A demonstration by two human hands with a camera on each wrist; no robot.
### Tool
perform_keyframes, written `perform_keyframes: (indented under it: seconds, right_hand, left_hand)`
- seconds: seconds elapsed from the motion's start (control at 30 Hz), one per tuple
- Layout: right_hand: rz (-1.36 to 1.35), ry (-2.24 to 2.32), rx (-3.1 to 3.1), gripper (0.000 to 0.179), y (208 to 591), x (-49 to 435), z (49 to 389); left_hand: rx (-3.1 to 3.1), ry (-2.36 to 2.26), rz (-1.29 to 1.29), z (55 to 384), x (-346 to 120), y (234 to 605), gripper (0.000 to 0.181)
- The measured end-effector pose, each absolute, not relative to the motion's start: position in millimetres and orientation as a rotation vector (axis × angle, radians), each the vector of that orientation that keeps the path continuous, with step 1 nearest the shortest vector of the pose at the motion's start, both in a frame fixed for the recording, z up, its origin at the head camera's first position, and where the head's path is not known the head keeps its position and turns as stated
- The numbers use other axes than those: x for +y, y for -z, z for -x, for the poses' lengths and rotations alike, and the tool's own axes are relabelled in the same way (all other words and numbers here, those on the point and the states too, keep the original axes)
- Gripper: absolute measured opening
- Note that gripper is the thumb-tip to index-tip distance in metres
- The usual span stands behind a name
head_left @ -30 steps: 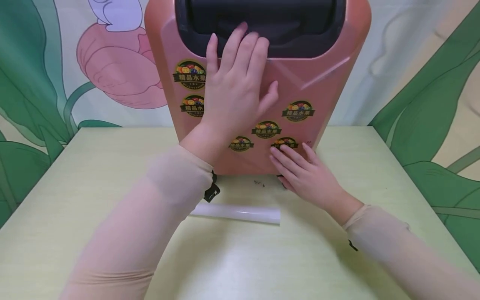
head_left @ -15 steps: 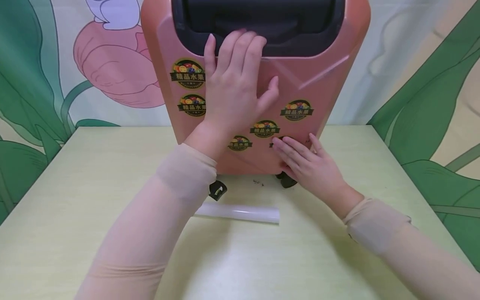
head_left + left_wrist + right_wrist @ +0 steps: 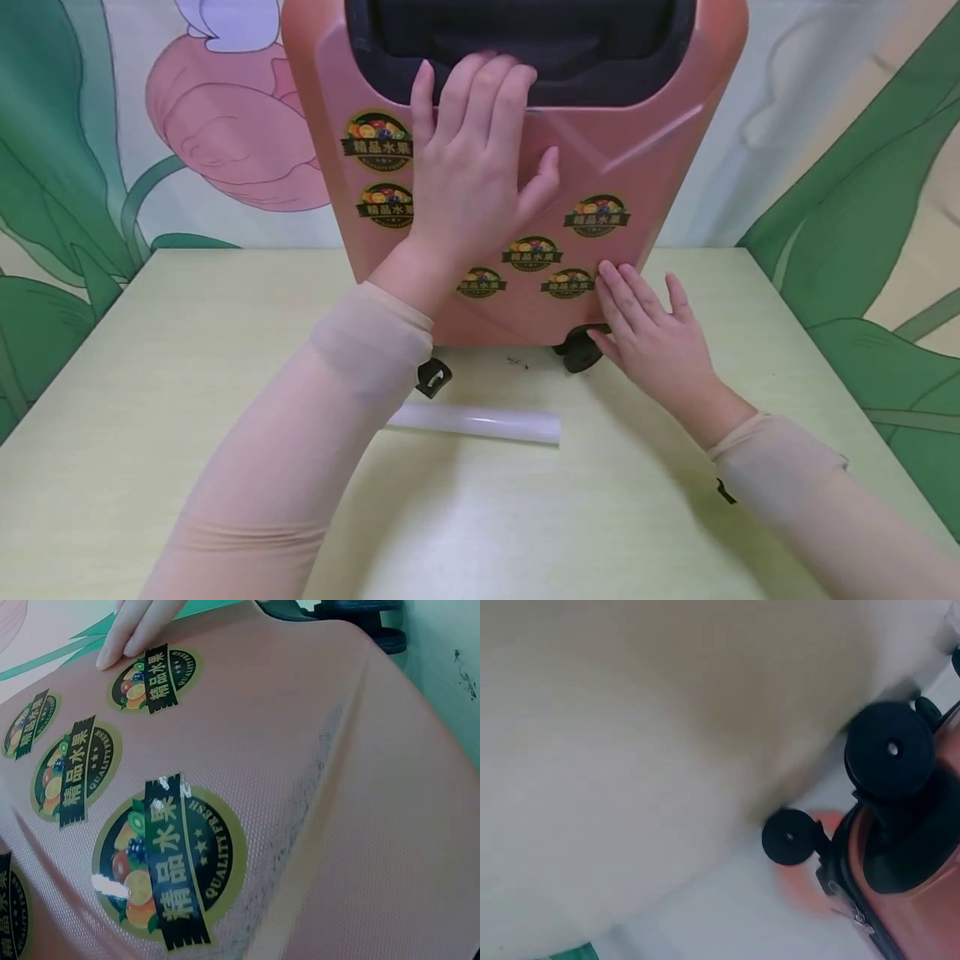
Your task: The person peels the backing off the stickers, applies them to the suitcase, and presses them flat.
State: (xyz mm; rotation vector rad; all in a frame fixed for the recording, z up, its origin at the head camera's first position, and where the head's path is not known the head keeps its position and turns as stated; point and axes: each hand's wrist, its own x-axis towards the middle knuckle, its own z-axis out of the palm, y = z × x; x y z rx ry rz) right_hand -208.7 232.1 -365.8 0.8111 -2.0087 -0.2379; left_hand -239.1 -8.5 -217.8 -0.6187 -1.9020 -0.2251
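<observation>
A pink hard-shell suitcase (image 3: pixel 570 158) stands on its wheels on the table, several round fruit stickers on its face. My left hand (image 3: pixel 468 179) lies against the upper part, its fingers reaching over the lower edge of the black handle recess (image 3: pixel 577 87). With fingers straight and side by side, my right hand (image 3: pixel 652 329) touches the lower right edge of the case, just right of the lowest right sticker (image 3: pixel 567 284). In the left wrist view a larger sticker (image 3: pixel 169 862) lies close to the camera, with fingertips (image 3: pixel 116 654) by a farther one.
A white tube-like roll (image 3: pixel 480 422) lies on the pale table (image 3: pixel 540 517) before the case. Black wheels (image 3: pixel 581 350) show beneath it, and small dark marks (image 3: pixel 517 363) dot the tabletop. Behind hangs a cloth printed with leaves (image 3: pixel 862 208).
My right hand has slid right off the lowest right sticker, which now shows whole. My left hand stays at the handle recess, its fingers reaching less far into it than a second ago.
</observation>
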Motion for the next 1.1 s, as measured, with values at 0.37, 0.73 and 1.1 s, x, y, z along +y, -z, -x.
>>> perform_keyframes:
  seconds: [0.37, 0.73, 1.1]
  right_hand:
    - [-1.097, 0.381, -2.117, 0.053, 371, 207, 206]
    - [-1.015, 0.558, -2.28, 0.074, 362, 240, 203]
    - [-0.885, 0.284, -2.18, 0.048, 376, 250, 197]
  left_hand:
    - [-1.897, 0.248, 0.598, 240, -4, 218, 0.053]
    - [-1.885, 0.223, 0.652, 240, -8, 215, 0.052]
    - [-1.914, 0.222, 0.66, 237, -10, 216, 0.052]
